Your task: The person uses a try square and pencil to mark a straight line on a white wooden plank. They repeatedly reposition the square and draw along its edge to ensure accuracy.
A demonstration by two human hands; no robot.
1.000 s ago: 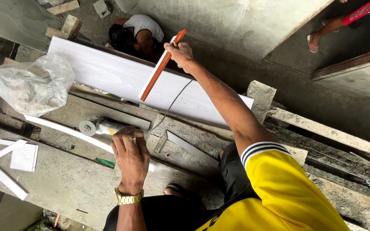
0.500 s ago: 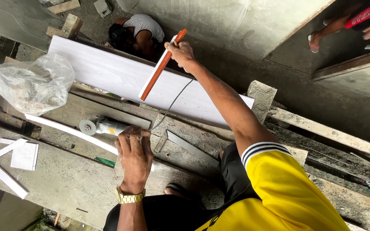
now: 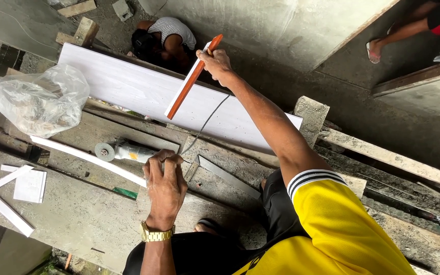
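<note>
Pinching the upper end of an orange-edged straightedge [image 3: 192, 77] so it stays flat across the long white tile [image 3: 143, 97], the right hand [image 3: 215, 63] steadies it while the left hand [image 3: 165, 175] seemingly grips the angle grinder [image 3: 123, 151] resting on the workbench [image 3: 67, 219].

White tile plank [image 3: 128, 89] with faint grey veining; orange-and-white straightedge [image 3: 192, 77] at twelve o'clock. Yellow shirt sleeve [image 3: 332, 224] with black and white cuff stripes at four o'clock. Gold wristwatch [image 3: 156, 234]. White-bodied angle grinder [image 3: 126, 151] with grey disc.
</note>
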